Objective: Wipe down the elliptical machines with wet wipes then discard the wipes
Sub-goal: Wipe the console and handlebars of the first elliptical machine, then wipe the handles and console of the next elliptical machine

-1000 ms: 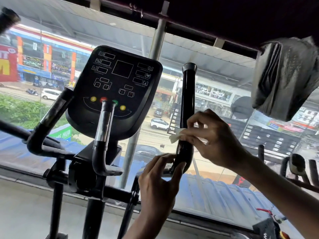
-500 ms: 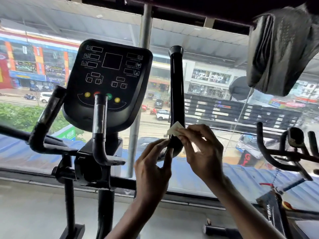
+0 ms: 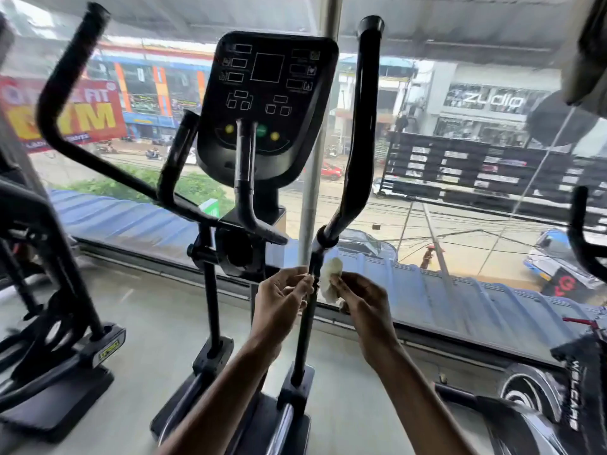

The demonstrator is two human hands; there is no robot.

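The black elliptical machine stands in front of me, its console (image 3: 267, 103) at top centre. Its right moving handle (image 3: 363, 126) runs down into a thin black rod (image 3: 303, 326). My right hand (image 3: 364, 307) pinches a crumpled white wet wipe (image 3: 331, 277) and presses it against the right side of the rod, just below the handle's collar. My left hand (image 3: 281, 302) is on the other side of the rod, its curled fingertips gripping it at the same height.
Another black elliptical (image 3: 65, 323) stands to the left and a machine marked "WELCARE" (image 3: 574, 405) sits at the lower right. A large window (image 3: 460, 224) with a grey pillar (image 3: 310, 192) is straight ahead. Grey floor lies between the machines.
Both hands have slid down from the thick handle grip to the thin rod under its collar, the wipe going with the right hand. My view has tilted down.
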